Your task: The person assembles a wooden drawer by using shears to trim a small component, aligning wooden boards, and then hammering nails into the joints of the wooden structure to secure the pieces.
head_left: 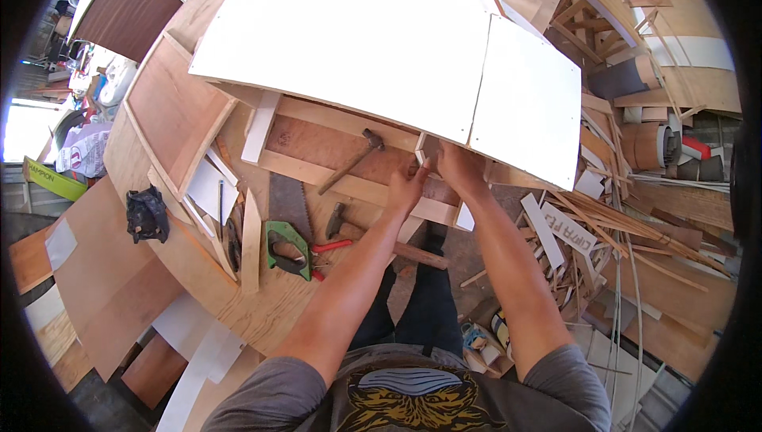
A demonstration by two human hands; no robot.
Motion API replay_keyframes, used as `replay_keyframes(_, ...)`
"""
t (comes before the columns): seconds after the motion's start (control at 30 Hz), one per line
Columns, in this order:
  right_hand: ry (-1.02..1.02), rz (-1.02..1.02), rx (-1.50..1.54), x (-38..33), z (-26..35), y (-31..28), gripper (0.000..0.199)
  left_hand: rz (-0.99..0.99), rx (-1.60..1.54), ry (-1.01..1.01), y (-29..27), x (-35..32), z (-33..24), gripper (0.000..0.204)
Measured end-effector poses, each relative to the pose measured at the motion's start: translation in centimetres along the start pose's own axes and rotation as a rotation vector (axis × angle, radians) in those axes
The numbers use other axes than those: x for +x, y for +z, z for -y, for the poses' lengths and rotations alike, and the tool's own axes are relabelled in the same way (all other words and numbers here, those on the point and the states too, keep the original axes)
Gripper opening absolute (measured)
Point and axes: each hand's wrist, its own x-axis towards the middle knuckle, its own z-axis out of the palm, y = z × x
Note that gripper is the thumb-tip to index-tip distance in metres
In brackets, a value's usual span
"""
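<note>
A large white-faced wooden cabinet (341,27) lies on the workbench, its open side toward me. At that open side, my left hand (407,183) is closed, fingers and thumb pinching the front edge of a small white-edged wooden divider (421,148). Just right of it, my right hand (459,166) reaches in under the white panel against the divider's other side; its fingertips are hidden. One hammer (349,163) rests inside the cabinet frame, left of my hands. Nearer me lie a second hammer (381,243) and a green-handled handsaw (287,245).
Red-handled pliers (332,246) lie beside the saw. A black plastic bag (147,214) and wood strips (251,245) sit on the workbench (190,269) at left. Scrap wood (567,245) is heaped at right, and sheet boards (111,273) lie at lower left.
</note>
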Motion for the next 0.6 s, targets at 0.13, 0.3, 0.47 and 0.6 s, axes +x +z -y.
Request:
replay_keyframes(0.13,0.003,-0.095,0.313,-4.4,-0.2,-2.4,0.025,0.011,0.021,-0.048,-0.4,0.1,-0.2,0.033)
replay_keyframes(0.3,-0.338,-0.155,0.479,-15.1,1.6,0.7,0.03,-0.029,0.103,-0.088,-0.1,0.0,-0.9,0.034)
replay_keyframes(0.47,-0.357,0.006,0.271,-20.3,5.1,3.0,0.053,-0.129,0.266,0.033,-1.7,-0.9,-3.5,0.039)
replay_keyframes(0.6,-0.311,0.077,0.264,-21.2,5.0,6.1,0.051,-0.376,1.119,0.487,-9.5,-0.5,-3.3,0.044)
